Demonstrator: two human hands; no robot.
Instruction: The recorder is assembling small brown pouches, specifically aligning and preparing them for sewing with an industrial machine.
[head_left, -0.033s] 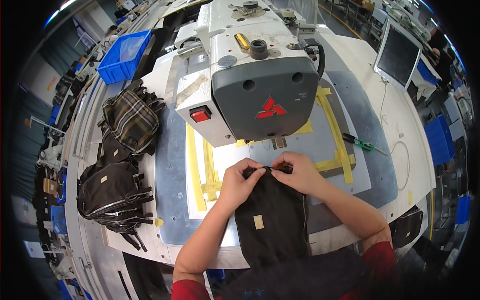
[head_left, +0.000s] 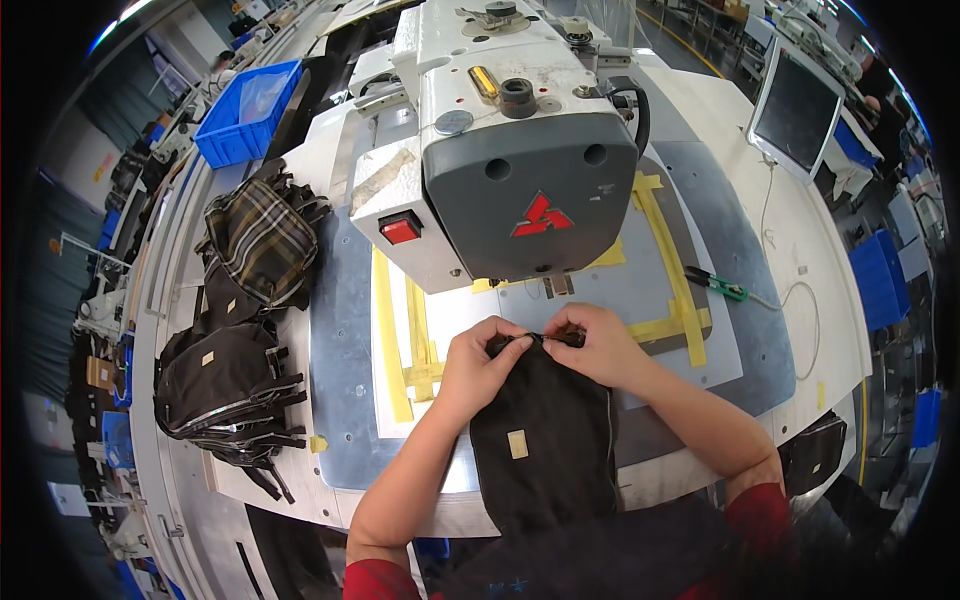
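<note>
Left hand (head_left: 478, 368): grip pinches edge of black fabric bag (head_left: 550, 430), in front of sewing-machine head (head_left: 530, 165).
Right hand (head_left: 604, 347): same pinch, presumably keeping edge taut.

the black fabric piece (head_left: 560, 420) lies lengthwise, its top end narrow and gathered, its lower part over the near edge of the table (head_left: 838, 335). one small beige label (head_left: 517, 444) is on its left half.

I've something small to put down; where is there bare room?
Free: the blue-grey plate, below the green-and-black tool and right of the white sheet. Crowded: left, under piled bags; front centre, where left hand and right hand pinch black fabric.
</note>
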